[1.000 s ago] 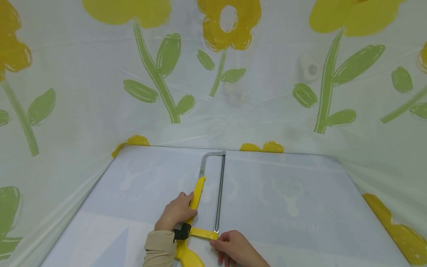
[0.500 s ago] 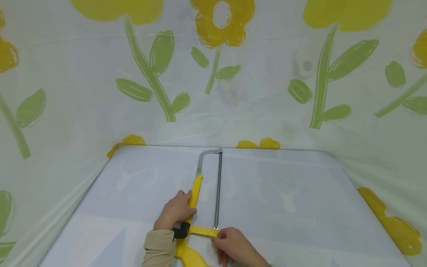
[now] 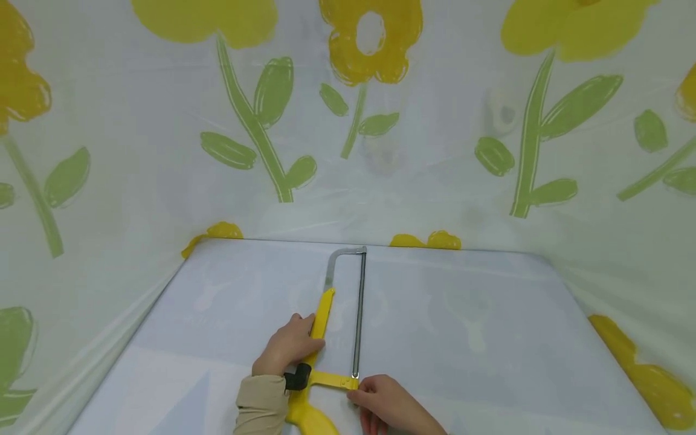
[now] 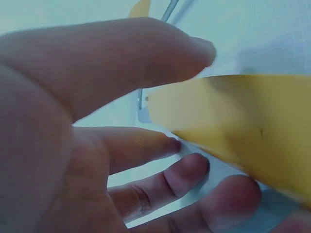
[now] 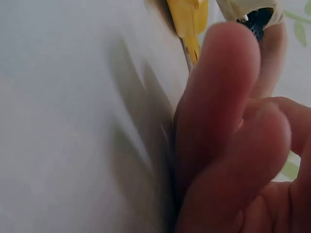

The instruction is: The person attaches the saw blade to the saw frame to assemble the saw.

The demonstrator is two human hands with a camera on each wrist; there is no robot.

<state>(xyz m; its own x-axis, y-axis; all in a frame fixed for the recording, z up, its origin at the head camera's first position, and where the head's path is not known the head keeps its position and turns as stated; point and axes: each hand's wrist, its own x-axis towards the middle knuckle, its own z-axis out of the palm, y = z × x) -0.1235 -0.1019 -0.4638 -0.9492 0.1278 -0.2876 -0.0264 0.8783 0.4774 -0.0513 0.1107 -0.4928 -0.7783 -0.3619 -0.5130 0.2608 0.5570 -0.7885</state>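
A hacksaw with a yellow frame [image 3: 323, 315] lies on the table, its metal blade [image 3: 359, 320] on the right side, running away from me. My left hand [image 3: 290, 344] grips the frame's long bar; in the left wrist view the thumb is above the yellow bar [image 4: 238, 107] and the fingers are below it. At the near end of the blade, my right hand [image 3: 388, 402] pinches the outer tip of the yellow cross arm [image 3: 331, 379] between thumb and index finger. Whatever small part sits between those fingertips is hidden. The yellow handle [image 3: 312, 420] extends toward me, partly cut off by the frame edge.
The table [image 3: 489, 338] has a pale blue and white cover with faint prints. Behind it and at both sides hangs a white curtain [image 3: 424, 187] printed with yellow flowers. A black strap device [image 3: 297, 377] sits on the left wrist beside a beige sleeve [image 3: 262, 403].
The head view shifts slightly and returns. The near end of the saw and my right fingertips sit a touch farther right; both hands keep their hold on the hacksaw.
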